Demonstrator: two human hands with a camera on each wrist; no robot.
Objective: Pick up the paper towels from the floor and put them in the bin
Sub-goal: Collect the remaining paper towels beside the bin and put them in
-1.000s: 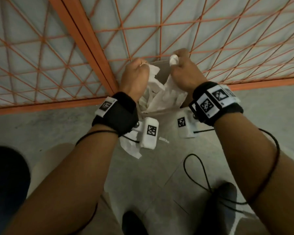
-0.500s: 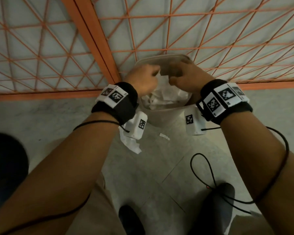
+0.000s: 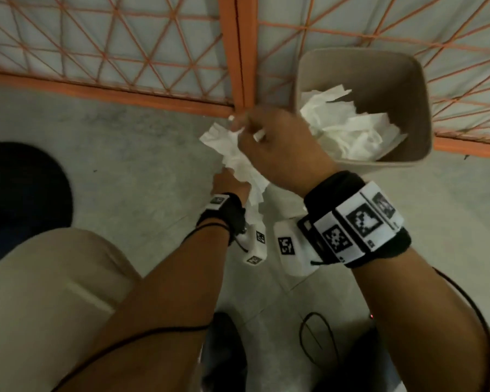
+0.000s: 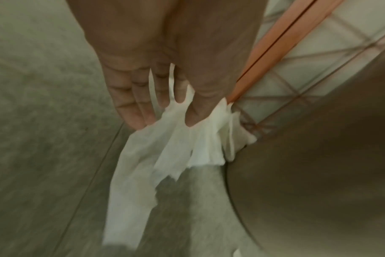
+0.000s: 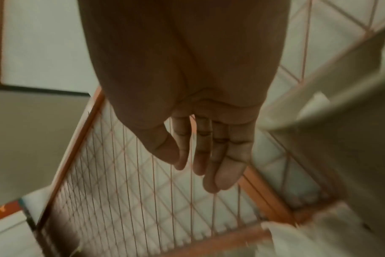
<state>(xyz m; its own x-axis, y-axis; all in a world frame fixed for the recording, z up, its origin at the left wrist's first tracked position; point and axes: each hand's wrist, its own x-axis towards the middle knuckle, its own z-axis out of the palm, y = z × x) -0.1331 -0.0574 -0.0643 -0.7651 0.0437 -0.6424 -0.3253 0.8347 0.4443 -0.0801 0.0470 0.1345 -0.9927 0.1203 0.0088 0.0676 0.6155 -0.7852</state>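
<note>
White crumpled paper towels [image 3: 348, 128] fill a beige bin [image 3: 402, 80]. Orange lattice fence [image 3: 125, 43] behind. Grey speckled floor [image 3: 130, 154] below.

The head view looks steeply down from above at the floor [image 3: 142, 154], with the bin [image 3: 402, 80] far right against the orange mesh fence [image 3: 111, 46]. The left wrist view sits close over the floor [image 4: 33, 121], facing the fence [image 4: 281, 34]. The right wrist view faces the fence [image 5: 143, 200] from higher. All three share it.
</note>
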